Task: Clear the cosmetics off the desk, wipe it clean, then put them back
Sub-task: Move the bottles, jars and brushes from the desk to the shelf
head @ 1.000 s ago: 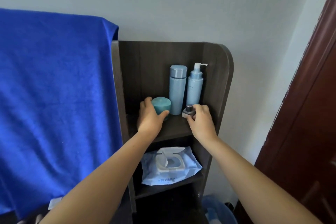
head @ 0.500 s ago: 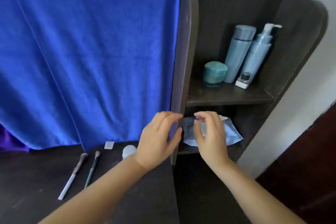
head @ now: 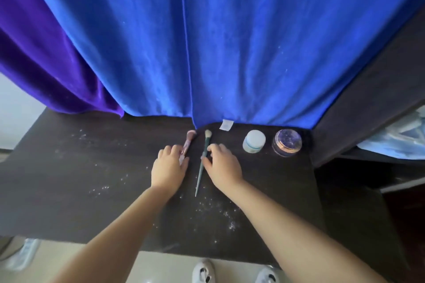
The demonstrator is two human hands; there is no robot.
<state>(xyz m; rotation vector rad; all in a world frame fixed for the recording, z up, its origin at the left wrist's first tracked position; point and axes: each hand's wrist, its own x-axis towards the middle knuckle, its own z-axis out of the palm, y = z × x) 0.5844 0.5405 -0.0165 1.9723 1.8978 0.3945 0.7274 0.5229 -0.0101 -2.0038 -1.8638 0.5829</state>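
On the dark desk [head: 92, 179], near the back, lie two makeup brushes. My left hand [head: 169, 166] rests on the handle of the pink brush [head: 189, 138], fingers curled over it. My right hand [head: 223, 165] pinches the teal brush [head: 199, 179] near its head between thumb and fingers. Both brushes still touch the desk. A white jar [head: 254, 141] and a jar with a purple glitter lid [head: 286, 142] stand to the right of my right hand. White powder specks [head: 220, 211] are scattered over the desk.
A blue cloth [head: 230, 41] and a purple cloth [head: 34, 53] hang down behind the desk. The dark shelf unit's side panel [head: 368, 99] rises at the right, with a pale blue wipes pack [head: 400, 142] behind it. My white shoes [head: 202, 271] show below the front edge.
My view has swung down and left from the shelf to the desk. Both hands left the wipes pack area and came down onto the two brushes.
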